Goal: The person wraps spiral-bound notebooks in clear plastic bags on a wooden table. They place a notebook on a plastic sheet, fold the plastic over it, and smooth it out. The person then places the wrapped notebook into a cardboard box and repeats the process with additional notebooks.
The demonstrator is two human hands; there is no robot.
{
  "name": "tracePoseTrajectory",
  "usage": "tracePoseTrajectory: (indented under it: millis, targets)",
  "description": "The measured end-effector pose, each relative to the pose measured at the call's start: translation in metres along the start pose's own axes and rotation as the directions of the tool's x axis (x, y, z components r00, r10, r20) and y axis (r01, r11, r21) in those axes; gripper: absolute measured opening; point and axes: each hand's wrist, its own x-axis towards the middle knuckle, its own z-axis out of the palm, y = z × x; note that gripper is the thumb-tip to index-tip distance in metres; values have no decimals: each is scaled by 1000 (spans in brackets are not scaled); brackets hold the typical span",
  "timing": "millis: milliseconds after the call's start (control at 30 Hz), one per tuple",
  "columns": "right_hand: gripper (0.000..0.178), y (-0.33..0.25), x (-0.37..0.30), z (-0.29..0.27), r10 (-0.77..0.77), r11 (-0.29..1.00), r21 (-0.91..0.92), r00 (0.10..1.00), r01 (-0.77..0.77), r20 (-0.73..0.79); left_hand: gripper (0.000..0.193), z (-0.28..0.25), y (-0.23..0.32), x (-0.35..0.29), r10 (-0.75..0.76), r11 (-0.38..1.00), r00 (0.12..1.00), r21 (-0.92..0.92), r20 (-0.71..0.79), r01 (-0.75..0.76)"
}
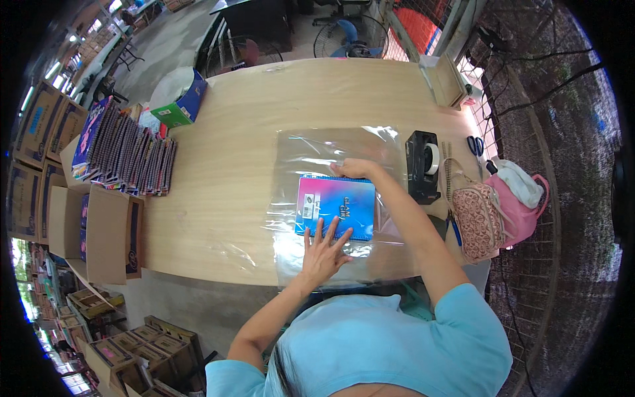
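A spiral notebook [360,197] with a blue and pink cover lies on a large clear plastic sheet [291,149], which is spread over the table in front of me. My left hand [323,257] rests on the notebook's near edge with its fingers spread. At the far edge of the notebook is my right hand [354,169], its fingers curled closed over the plastic. Whether they pinch the plastic or the notebook's edge cannot be made out. Light glints off the sheet around both hands.
Several spiral notebooks [135,149] stand stacked at the left, beside an open cardboard box [106,228]. A blue-green box [178,102] sits at the far left. Along the right are a black tape dispenser [420,169], scissors [475,145] and a pink bag [486,215].
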Motion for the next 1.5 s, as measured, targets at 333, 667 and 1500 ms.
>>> tracePoseTrajectory:
  millis: [333,667,1500]
  targets:
    - [74,-32,-20,-11,67,991,-122,991,-53,118,66,-6,-1,-20,21,1000,1000,18,23,-22]
    - [27,5,0,-8,-537,778,-623,593,73,-600,69,-5,-6,-22,18,999,999,-40,27,-17]
    - [17,-103,-128,45,-602,771,-588,583,245,-546,68,-5,1,-4,-89,995,986,-65,-144,80]
